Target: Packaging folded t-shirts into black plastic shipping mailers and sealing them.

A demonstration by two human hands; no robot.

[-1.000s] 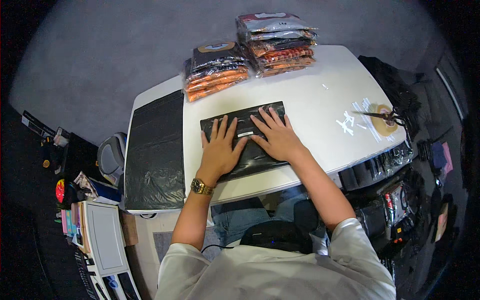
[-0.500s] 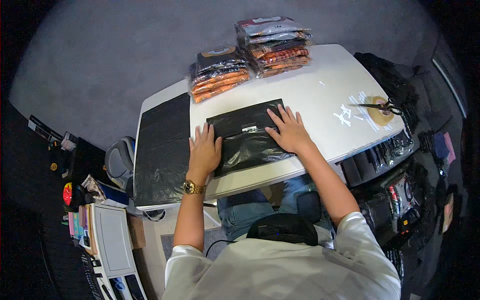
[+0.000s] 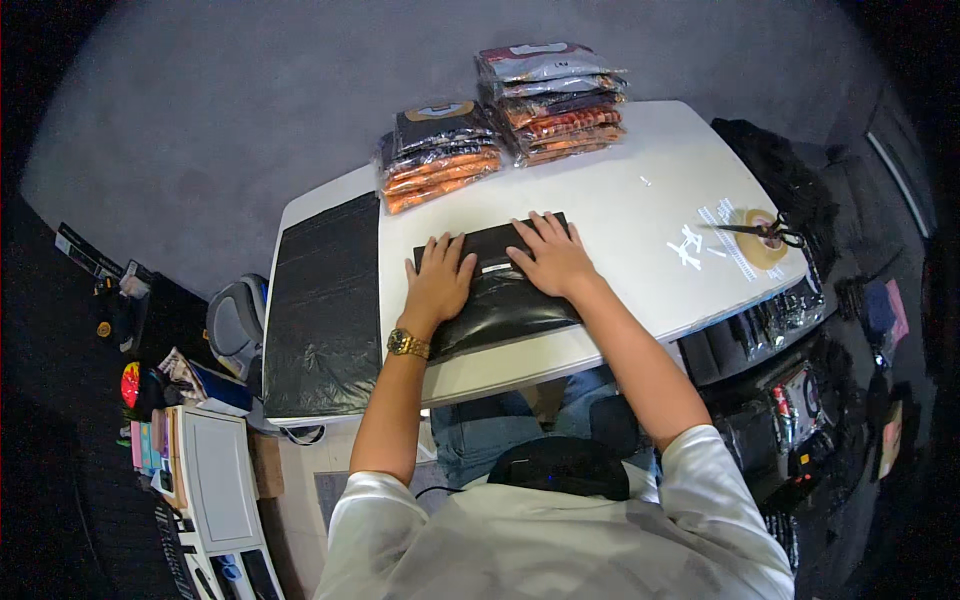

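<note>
A black plastic mailing bag [image 3: 505, 305] lies flat near the front edge of the white table, with a small white label or strip [image 3: 495, 268] at its middle. My left hand [image 3: 438, 283] rests on the left part of the bag, fingers spread and pointing away from me. On its upper right part lies my right hand [image 3: 555, 258], palm down with fingers apart. Both palms hide parts of the bag. A gold watch [image 3: 407, 344] circles my left wrist.
Two stacks of clear-wrapped folded garments, a shorter stack [image 3: 440, 155] and a taller stack [image 3: 555, 105], stand at the table's far side. Black plastic sheeting [image 3: 325, 300] covers the left end. Scissors [image 3: 755, 230] lie on a tape roll [image 3: 765, 255] at right, near white paper strips [image 3: 686, 246].
My left hand has slid right and inward from the bag's left edge onto its surface. My right hand has shifted slightly left. The view has tilted a little.
</note>
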